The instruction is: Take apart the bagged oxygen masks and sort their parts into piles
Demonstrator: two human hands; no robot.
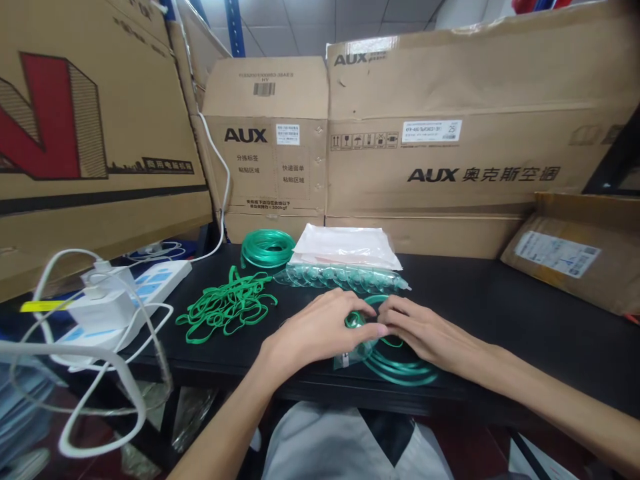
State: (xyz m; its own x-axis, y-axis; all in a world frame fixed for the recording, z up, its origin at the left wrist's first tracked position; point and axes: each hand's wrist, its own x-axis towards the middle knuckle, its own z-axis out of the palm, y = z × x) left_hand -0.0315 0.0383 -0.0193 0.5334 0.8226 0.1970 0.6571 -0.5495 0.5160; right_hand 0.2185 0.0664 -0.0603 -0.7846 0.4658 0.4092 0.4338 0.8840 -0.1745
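Note:
At the table's front edge, my left hand (320, 327) is curled over a clear green oxygen mask (359, 351), its thumb reaching toward my right hand. My right hand (417, 328) meets it there with bent fingers pressed together; what they pinch is hidden. Below them lies a coil of green tubing (400, 375), partly covered by the right hand. Just behind is a row of nested green masks (345, 277). Left of my hands sits a tangled heap of green elastic straps (225, 308).
Another green tubing coil (267, 248) and a stack of white plastic packets (343, 245) lie at the back. A white power strip (165, 277) with looping cables occupies the left side. Cardboard boxes (430, 200) wall off the rear; a smaller carton (570, 247) stands right.

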